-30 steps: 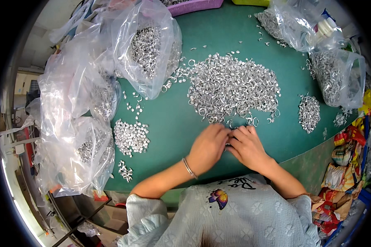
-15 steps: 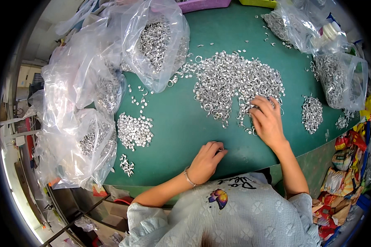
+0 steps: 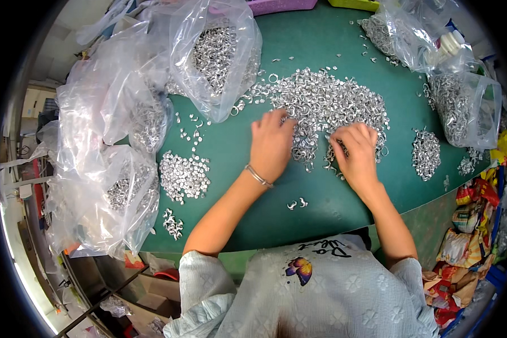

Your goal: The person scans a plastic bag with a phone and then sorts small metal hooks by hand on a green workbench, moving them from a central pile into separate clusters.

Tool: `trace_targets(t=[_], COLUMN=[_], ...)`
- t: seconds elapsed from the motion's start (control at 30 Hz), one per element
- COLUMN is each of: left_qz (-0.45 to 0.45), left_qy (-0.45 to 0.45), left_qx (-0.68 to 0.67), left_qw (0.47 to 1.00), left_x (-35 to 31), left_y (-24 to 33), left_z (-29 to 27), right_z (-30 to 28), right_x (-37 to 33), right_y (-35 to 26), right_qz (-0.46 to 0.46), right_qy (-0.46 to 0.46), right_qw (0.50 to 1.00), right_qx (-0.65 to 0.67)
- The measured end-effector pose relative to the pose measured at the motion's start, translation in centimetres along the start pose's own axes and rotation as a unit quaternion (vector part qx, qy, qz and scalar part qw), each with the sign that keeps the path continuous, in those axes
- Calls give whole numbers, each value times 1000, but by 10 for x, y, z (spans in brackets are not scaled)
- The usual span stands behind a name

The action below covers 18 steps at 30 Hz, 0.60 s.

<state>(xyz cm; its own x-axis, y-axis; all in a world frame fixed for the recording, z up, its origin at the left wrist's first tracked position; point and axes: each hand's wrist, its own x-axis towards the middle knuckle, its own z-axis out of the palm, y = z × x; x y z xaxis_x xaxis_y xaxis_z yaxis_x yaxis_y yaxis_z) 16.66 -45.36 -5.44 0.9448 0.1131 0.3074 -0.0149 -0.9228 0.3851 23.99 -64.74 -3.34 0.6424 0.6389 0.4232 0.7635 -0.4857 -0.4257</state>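
A large heap of small silver metal rings (image 3: 349, 104) lies spread over the green tabletop. My left hand (image 3: 271, 143), with a bracelet at the wrist, reaches to the heap's left edge; its bent fingers are slightly blurred and their tips hidden. At the heap's near right side, my right hand (image 3: 356, 155) has its fingers curled down among the rings, thumb and fingertips drawn together. Whatever is between them is too small to make out. Two small curved silver pieces (image 3: 297, 203) lie apart on the table near my body.
Clear plastic bags of silver pieces stand at the left (image 3: 127, 191), back left (image 3: 214, 62) and right (image 3: 455, 110). Smaller piles lie at the left (image 3: 184, 176) and right (image 3: 426, 155). A purple bin (image 3: 281, 5) sits at the far edge. Colourful packaging (image 3: 462, 242) fills the lower right.
My left hand has moved from near the table's front edge up to the heap, and two small pieces now show where it was. My right hand has shifted slightly left and nearer.
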Motion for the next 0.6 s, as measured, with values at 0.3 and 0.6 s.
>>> trace_targets(t=[0.3,0.6], left_qz=[81,123], left_qy=[-68,-132], left_qx=[-183,-145], left_qw=[977,973], left_x=[-41,-97], left_y=[50,61], left_z=[-13,0], right_z=[-16,-15], right_x=[-37,4], right_y=[-16,9], right_qz=[12,-3], right_qy=[-105,-77], right_qw=[987,986], right_qx=[119,-149])
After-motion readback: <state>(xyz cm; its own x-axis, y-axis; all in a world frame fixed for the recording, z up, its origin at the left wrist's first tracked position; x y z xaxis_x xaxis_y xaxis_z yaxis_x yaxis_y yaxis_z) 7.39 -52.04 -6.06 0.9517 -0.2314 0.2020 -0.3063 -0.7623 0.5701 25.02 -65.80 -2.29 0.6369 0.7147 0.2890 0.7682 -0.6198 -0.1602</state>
